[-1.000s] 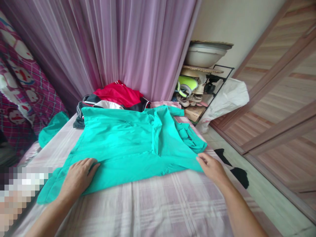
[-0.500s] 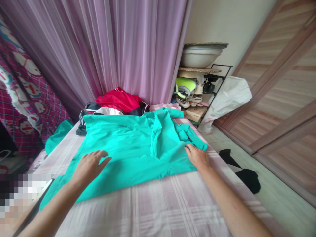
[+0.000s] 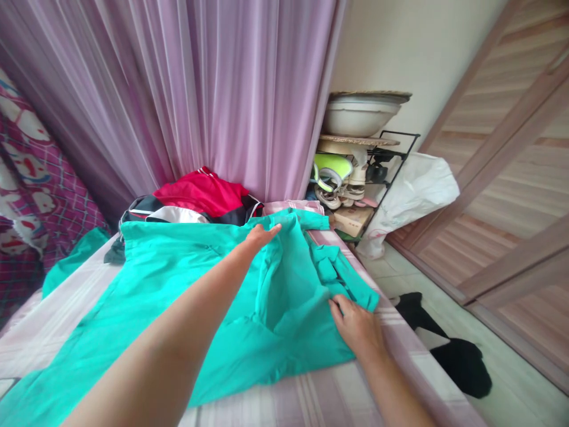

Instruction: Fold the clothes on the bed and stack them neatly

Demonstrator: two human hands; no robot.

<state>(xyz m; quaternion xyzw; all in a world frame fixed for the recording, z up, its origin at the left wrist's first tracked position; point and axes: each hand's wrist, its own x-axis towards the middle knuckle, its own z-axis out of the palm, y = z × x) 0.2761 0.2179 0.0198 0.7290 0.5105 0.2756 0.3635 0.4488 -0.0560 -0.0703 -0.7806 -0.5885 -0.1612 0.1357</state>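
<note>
Clearly soft and light, the shirt [image 3: 186,279] drapes limp on the bed [image 3: 311,403]; left hand [image 3: 260,235] lies flat at its far edge, fingers together, right hand [image 3: 355,326] pinching the sleeve [image 3: 338,276] — best gripped at seams

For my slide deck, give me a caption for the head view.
Left hand reaches across a teal shirt on the bed, right hand pressing its edge.

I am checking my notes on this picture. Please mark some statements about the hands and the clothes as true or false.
1. The left hand reaches to the far edge of the teal garment. True.
2. The right hand rests on the black cloth on the floor. False: it is on the teal garment's right side.
3. A red garment lies behind the teal one. True.
4. The basin sits on the bed. False: it sits on top of the shoe rack.
</note>
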